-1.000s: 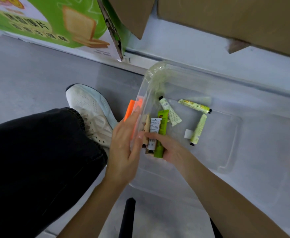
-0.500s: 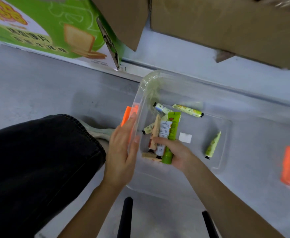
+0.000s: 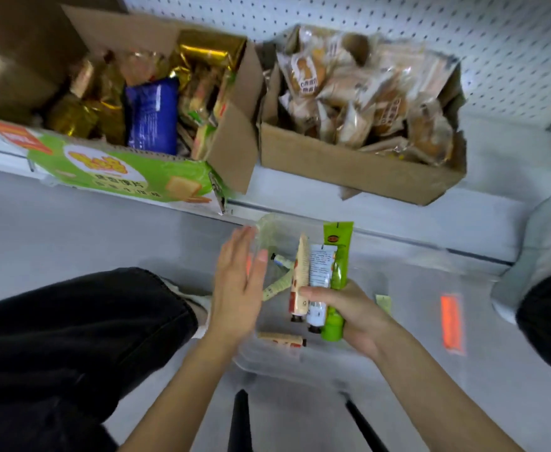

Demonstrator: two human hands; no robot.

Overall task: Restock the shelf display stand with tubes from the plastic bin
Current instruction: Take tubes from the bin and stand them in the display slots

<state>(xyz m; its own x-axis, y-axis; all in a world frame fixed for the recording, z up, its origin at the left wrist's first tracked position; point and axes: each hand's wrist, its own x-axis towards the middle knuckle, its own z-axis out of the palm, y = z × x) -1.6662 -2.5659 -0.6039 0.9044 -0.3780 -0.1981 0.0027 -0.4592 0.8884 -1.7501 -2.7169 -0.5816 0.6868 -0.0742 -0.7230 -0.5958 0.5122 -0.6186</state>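
My right hand [image 3: 354,316] grips three tubes upright above the clear plastic bin [image 3: 269,228]: a tall green tube [image 3: 336,256], a white tube [image 3: 320,269] and a beige patterned tube [image 3: 301,272]. My left hand [image 3: 240,285] is flat with straight fingers beside the bin's left wall and holds nothing. Inside the bin lie a beige tube [image 3: 280,339], a pale green tube [image 3: 277,285] and a small white tube [image 3: 282,260].
A shelf above holds an open green carton [image 3: 121,171] of snack packs and a brown carton [image 3: 359,168] of wrapped buns, with pegboard behind. My dark trouser leg [image 3: 72,337] is at left. An orange bin latch [image 3: 452,322] shows at right.
My right hand has lifted the three tubes up out of the bin. One beige tube now lies on the bin floor. The view has tilted up to the shelf cartons.
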